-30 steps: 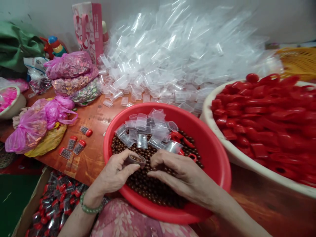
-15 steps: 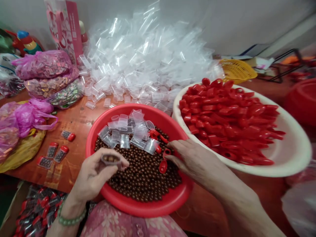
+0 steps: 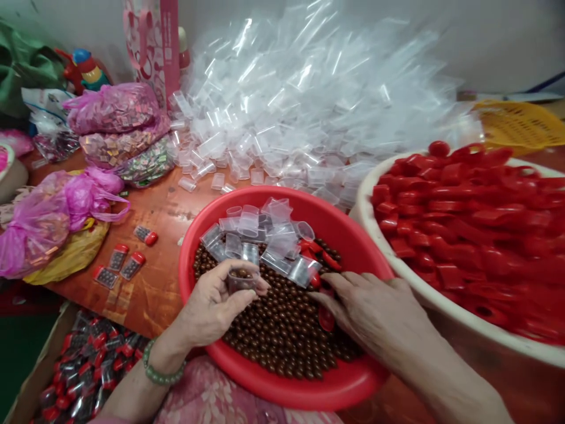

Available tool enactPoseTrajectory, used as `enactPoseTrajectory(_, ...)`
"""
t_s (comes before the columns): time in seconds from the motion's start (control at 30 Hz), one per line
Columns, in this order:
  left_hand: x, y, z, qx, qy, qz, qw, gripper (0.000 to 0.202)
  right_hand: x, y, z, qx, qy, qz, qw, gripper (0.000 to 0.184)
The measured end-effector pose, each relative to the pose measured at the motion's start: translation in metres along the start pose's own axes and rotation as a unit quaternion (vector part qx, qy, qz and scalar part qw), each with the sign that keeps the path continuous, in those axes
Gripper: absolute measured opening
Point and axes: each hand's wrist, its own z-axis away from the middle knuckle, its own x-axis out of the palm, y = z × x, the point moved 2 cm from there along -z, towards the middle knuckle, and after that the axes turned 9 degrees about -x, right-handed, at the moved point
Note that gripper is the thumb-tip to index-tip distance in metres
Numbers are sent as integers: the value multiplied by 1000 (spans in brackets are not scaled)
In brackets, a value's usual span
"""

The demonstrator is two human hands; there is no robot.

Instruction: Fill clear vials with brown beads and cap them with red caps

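Above the red basin (image 3: pixel 291 402), my left hand (image 3: pixel 207 312) is closed around a small clear plastic container (image 3: pixel 242 284), its open end up and brown balls inside. My right hand (image 3: pixel 375 306) is at the basin's right side, low over the brown balls (image 3: pixel 282 330). A red plastic cap (image 3: pixel 326 318) is gripped between its thumb and fingers, partly hidden by them. Clear empty containers (image 3: pixel 278 235) lie on the balls toward the back of the basin, with a few red caps (image 3: pixel 330 260) beside them.
A white tub (image 3: pixel 364 206) heaped with red caps (image 3: pixel 463 218) stands at right. Behind is a large pile of clear containers (image 3: pixel 309 112). Several filled, capped containers (image 3: pixel 132 265) lie at left, above a box of more (image 3: pixel 88 365). Pink bags (image 3: pixel 115 112) sit at far left.
The view has swung left, so everything sits farther right in the picture. My left hand still holds the container. My right fingers now cover more of the red cap.
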Motion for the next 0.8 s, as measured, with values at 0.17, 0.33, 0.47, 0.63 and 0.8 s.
enactPoseTrajectory(0.17, -4, -6, 0, -14, -12, 42, 999, 38, 4, -6, -2, 31, -7, 0, 999, 17)
enactPoseTrajectory(0.33, -5, -3, 5, -25, -42, 55, 997, 38, 0, -5, 4, 68, 45, -106, 991, 20)
enactPoseTrajectory(0.47, -6, -2, 4, -7, -39, 33, 999, 35, -29, -12, 8, 103, 165, -337, 921, 30)
enactPoseTrajectory(0.63, -2, 0, 6, -29, -72, 20, 997, 38, -65, -36, -10, 84, 230, -494, 834, 20)
enactPoseTrajectory(0.8, -4, -4, 7, -54, -62, 23, 996, 40, -73, -46, -31, 23, 232, -529, 816, 16)
